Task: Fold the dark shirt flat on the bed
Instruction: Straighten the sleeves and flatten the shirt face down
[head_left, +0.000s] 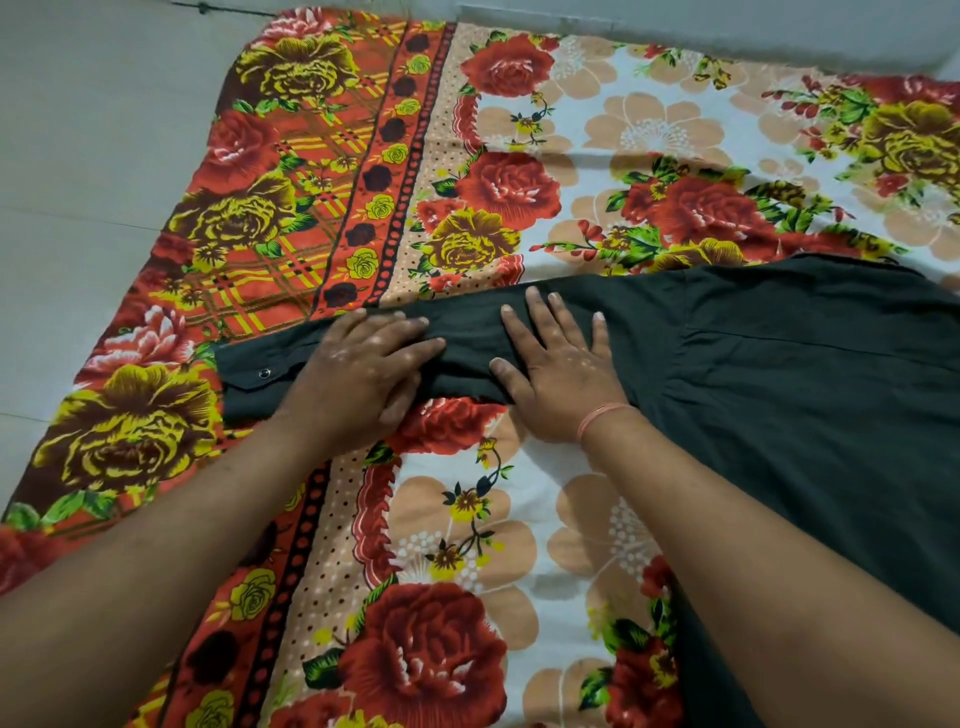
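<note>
The dark shirt (810, 395) lies spread on the bed at the right, its body running off the right edge of view. One long sleeve (467, 338) stretches out to the left and ends in a buttoned cuff (249, 376). My left hand (363, 369) presses flat on the sleeve near the cuff, fingers straight and pointing right. My right hand (556, 364) lies flat on the sleeve near the shoulder, fingers spread and pointing away from me. A thin pink band circles my right wrist.
A floral bedsheet (467, 519) with red and yellow roses covers the bed under the shirt. The bed's left edge (156, 244) drops to a pale tiled floor (78, 182). A light wall runs along the far side.
</note>
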